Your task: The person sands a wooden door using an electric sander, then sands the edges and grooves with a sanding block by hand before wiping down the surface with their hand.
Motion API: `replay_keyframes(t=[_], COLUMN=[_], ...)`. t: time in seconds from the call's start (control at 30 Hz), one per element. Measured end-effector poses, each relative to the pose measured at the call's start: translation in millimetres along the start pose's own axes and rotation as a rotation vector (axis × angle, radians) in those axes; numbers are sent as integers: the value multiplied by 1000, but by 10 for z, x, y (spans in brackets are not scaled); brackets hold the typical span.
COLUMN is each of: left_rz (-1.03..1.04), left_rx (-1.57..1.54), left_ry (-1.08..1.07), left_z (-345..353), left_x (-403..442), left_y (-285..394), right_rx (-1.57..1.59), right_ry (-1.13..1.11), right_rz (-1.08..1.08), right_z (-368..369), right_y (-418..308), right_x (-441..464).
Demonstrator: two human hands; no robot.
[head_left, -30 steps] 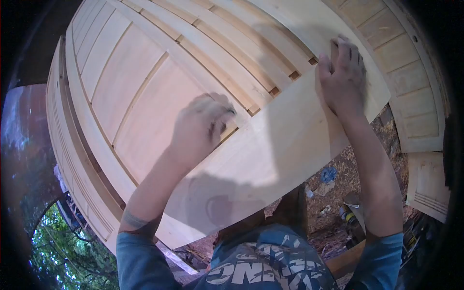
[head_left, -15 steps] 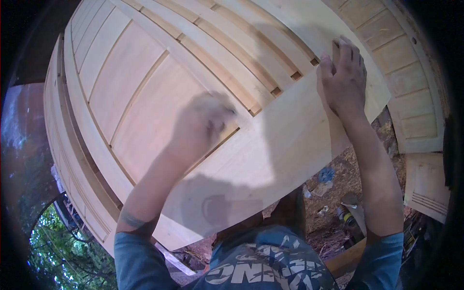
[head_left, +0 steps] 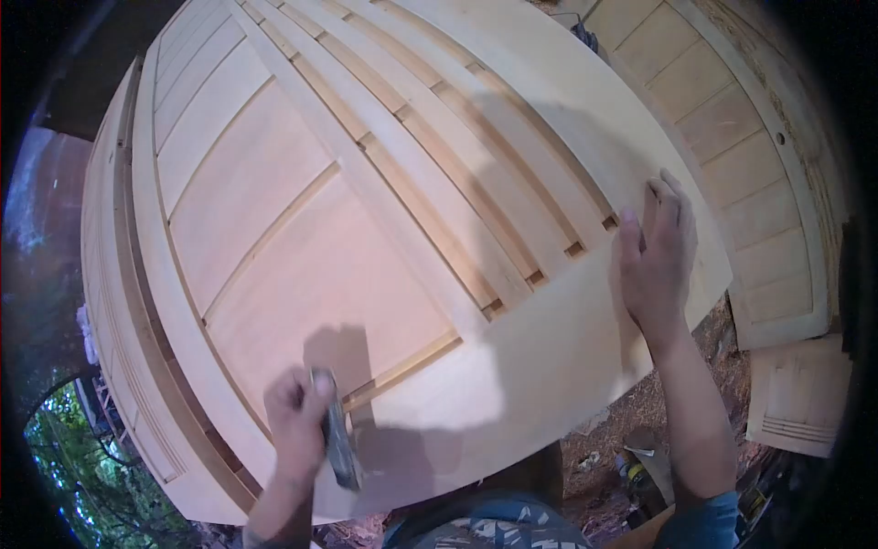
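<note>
A large pale wooden door (head_left: 412,403) with flat panels and long open slots lies before me. At its lower left, my left hand (head_left: 297,412) is closed around a flat dark block (head_left: 339,444), held on edge above the wood near the corner of a recessed panel (head_left: 302,256). On the right part of the door, past the slot ends, my right hand (head_left: 660,252) rests with its fingers apart and nothing visible in it.
Another panelled door (head_left: 732,174) lies at the right, with a smaller grooved wooden piece (head_left: 797,393) below it. More wooden doors (head_left: 110,274) show along the left edge. Debris and a bottle (head_left: 631,468) lie on the ground below.
My left hand has moved down and left, and the block in it now shows clearly. The view has shifted, so the door and my right hand appear lower.
</note>
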State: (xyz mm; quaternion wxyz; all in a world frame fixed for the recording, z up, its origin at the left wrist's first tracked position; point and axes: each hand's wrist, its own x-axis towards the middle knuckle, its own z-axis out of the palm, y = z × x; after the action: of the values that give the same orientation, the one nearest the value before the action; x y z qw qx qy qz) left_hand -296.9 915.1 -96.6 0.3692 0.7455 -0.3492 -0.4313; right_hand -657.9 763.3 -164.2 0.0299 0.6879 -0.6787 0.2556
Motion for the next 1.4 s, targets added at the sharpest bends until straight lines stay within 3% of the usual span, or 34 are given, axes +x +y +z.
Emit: replay_keyframes(t=[0.13,0.37,0.53,0.6,0.67,0.77,0.83,0.93,1.03,1.13,1.17,1.23,1.3,1.4], left_rz=[40,260,239,141,76,15,-31,55,34,37,45,32,48,23], left_rx=[-161,-173,-154,-134,-146,-230,-254,-123,-122,-27,-33,-48,-14,-36], left_ry=[65,230,287,355,401,439,464,615,754,892,925,973,1002,1018], left_z=[164,309,444,583,867,1669,2166,2580,2575,2582,2577,2653,2725,2754], left_x=[-366,-390,-333,-287,-339,-510,-559,-525,-503,-403,-373,-366,-359,-319], left_y=[-313,-593,-468,-286,-66,203,270,287,179,163,155,132,247,241], right_rx=[21,-29,-59,221,460,414,383,244,245,934,886,802,489,524], right_ry=[-34,-72,-242,-379,-805,-739,-652,-387,-554,-828,-937,-1114,-1252,-1279], right_rz=[22,-12,-215,-498,-873,-1192,-919,-341,-758,-688,-681,-350,-305,-282], right_z=[-7,-47,-176,-250,-327,-100,49,249,25,-230,-109,51,130,97], right_y=[3,4,-22,-54,-49,297,585,909,1355,1900,2099,2495,2751,2786], right_x=[-50,-11,14,-23,188,575,1049,1509,1334,1090,1059,950,1144,1683])
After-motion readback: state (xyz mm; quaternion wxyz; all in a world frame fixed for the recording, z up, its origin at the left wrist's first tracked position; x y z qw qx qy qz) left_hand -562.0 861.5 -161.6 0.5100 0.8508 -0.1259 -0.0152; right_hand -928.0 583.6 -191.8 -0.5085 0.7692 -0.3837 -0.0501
